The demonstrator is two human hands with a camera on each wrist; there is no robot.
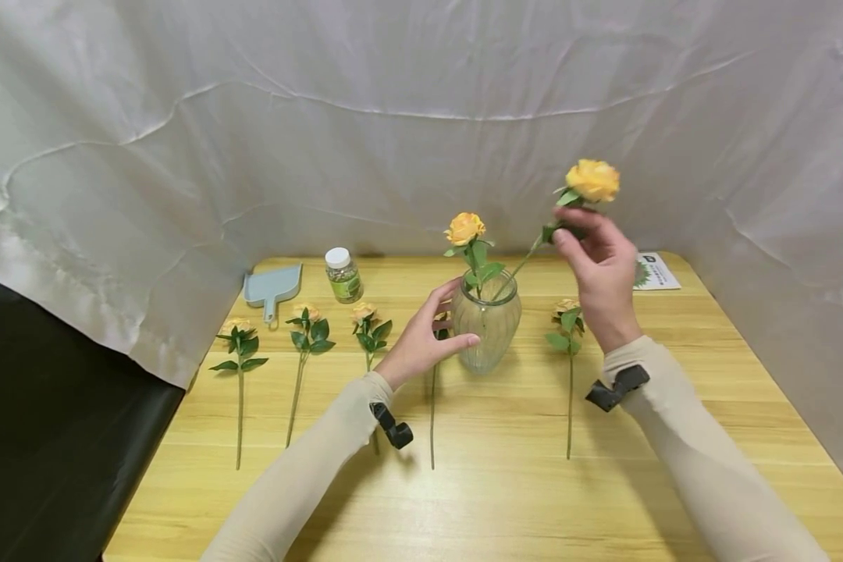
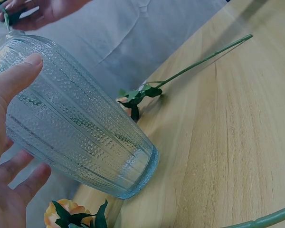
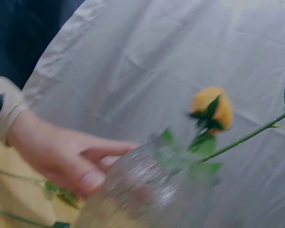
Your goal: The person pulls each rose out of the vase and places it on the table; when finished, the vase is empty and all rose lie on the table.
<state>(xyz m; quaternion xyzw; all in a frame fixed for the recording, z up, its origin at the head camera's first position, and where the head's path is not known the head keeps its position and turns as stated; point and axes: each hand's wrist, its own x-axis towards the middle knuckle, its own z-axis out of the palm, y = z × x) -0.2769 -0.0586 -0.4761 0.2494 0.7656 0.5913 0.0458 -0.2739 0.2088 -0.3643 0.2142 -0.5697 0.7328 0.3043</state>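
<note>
A ribbed clear glass vase (image 1: 490, 332) stands near the middle of the table. My left hand (image 1: 425, 336) holds its left side, thumb in front and fingers round the back; the left wrist view shows the thumb (image 2: 26, 71) on the glass. One yellow rose (image 1: 465, 229) stands in the vase, its leaves above the rim. Up and to the right, my right hand (image 1: 599, 269) pinches the stem of another yellow rose (image 1: 593, 181) just below the bloom. That stem slants down left into the vase mouth. In the right wrist view, only a fingertip shows at the right edge.
Left of the vase lie several yellow roses, among them one rose (image 1: 240, 351) at the far left. Another rose (image 1: 567, 339) lies to the right. Behind are a blue dustpan (image 1: 272, 286), a white-capped jar (image 1: 343, 275) and a printed card (image 1: 656, 272). Grey cloth (image 1: 421, 172) hangs behind.
</note>
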